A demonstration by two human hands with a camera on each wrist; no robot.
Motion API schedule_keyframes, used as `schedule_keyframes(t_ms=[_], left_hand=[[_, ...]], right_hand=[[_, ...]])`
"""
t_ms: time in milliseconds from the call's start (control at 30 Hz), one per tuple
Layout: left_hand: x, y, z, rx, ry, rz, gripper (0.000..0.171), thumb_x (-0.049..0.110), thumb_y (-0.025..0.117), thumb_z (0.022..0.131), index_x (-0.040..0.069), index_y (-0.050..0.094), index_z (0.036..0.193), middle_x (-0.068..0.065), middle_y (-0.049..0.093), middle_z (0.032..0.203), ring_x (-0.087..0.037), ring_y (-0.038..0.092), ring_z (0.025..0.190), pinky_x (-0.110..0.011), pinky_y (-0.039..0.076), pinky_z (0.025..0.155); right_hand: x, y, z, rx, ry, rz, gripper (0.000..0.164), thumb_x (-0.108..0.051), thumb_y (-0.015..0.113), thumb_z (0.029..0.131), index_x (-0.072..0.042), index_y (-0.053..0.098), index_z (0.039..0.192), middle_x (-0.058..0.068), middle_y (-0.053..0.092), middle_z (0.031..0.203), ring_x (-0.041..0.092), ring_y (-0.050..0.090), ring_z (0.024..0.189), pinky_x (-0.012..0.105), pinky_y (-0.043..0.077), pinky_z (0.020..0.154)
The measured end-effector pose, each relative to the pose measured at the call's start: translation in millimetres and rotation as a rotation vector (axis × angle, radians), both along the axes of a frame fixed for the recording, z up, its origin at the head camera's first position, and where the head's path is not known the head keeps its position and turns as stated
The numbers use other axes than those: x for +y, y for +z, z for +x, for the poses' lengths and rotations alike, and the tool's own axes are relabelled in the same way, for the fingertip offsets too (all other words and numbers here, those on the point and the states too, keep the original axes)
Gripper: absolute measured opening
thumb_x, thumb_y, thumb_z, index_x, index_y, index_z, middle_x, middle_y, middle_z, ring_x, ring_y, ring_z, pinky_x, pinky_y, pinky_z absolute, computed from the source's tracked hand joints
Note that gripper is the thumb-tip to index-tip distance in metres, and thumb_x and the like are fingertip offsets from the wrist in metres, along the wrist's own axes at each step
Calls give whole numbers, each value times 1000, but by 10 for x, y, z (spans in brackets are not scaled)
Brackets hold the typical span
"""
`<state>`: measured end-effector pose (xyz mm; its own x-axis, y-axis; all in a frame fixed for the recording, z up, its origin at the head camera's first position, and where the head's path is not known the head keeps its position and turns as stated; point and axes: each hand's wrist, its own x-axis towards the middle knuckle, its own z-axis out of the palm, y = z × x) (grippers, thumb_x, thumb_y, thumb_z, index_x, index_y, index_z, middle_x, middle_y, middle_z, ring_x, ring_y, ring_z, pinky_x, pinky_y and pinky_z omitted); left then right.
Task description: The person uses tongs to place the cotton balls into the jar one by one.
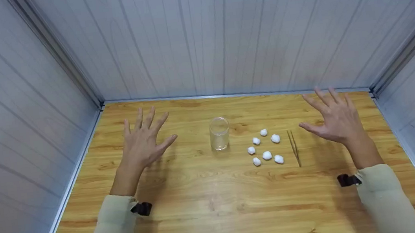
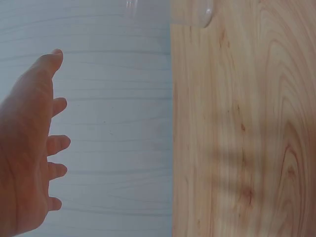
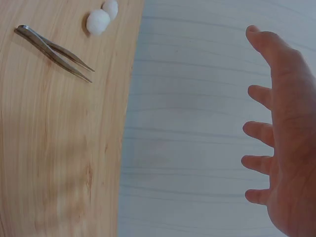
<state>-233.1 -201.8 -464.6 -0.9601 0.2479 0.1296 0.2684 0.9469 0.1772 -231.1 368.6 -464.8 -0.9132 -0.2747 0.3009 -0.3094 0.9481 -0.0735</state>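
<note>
You are holding your left hand (image 1: pixel 141 144) up over the yellow-brown wooden table (image 1: pixel 211 211), near its far left corner. Its fingers are pointing wide apart and gripping nothing. Your right hand (image 1: pixel 336 118) is hanging near the far right corner, spread just as wide and gripping nothing. You are likely leaving this big gap so neither hand is covering the things. The tall, round, clear glass cup (image 1: pixel 219 134) is standing between your hands, toward the far edge, probably upright because its flat bottom makes it steady. Seven small, white, cotton-like balls (image 1: pixel 267 155) are lying to its right, maybe apart so each is easy to get. Thin, dull metal tweezers (image 1: pixel 294 149) are lying beside them, tips facing the far edge, perhaps so the joined end is facing you.
</note>
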Motion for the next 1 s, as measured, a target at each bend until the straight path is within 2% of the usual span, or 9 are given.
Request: schedule_keyframes(t_ms=[133,267,467,700,833,1000], left_hand=[[1,-21,-7,14,-7,61,80,68,58,108,33,38,177,-11,26,189,-44,16,178,-86,10,139],[14,-68,-12,37,-19,161,78,61,62,108,31,39,177,-11,30,188,-45,18,177,-87,10,139],[102,-156,-38,50,-61,326,78,54,65,108,28,39,177,-11,36,185,-46,22,176,-88,13,137],[190,-248,-68,35,-67,399,79,53,65,108,26,39,177,-11,37,185,-45,23,176,-87,14,138],[226,-261,-95,26,-70,444,79,53,66,108,24,39,177,-11,38,185,-45,24,176,-86,13,138],[264,-294,-123,36,-90,497,78,49,67,108,22,40,176,-11,38,185,-46,25,176,-86,14,138]], right_hand=[[-20,-40,16,12,12,-28,87,-56,81,94,-28,50,171,23,48,176,60,46,157,90,39,121],[-35,-68,53,9,10,-76,85,-53,81,95,-25,52,170,24,52,173,60,55,148,90,45,113],[-66,-86,86,-18,8,-147,83,-49,82,97,-24,52,170,25,54,171,60,56,147,93,42,113],[-72,-145,102,-30,7,-162,85,-49,82,96,-27,50,171,25,54,171,59,55,149,94,41,113],[-66,-189,115,-45,4,-189,83,-47,83,96,-25,51,170,25,53,171,60,54,149,96,39,114],[-74,-246,139,-44,6,-217,82,-44,85,95,-22,54,168,25,53,172,60,54,149,94,41,112]])
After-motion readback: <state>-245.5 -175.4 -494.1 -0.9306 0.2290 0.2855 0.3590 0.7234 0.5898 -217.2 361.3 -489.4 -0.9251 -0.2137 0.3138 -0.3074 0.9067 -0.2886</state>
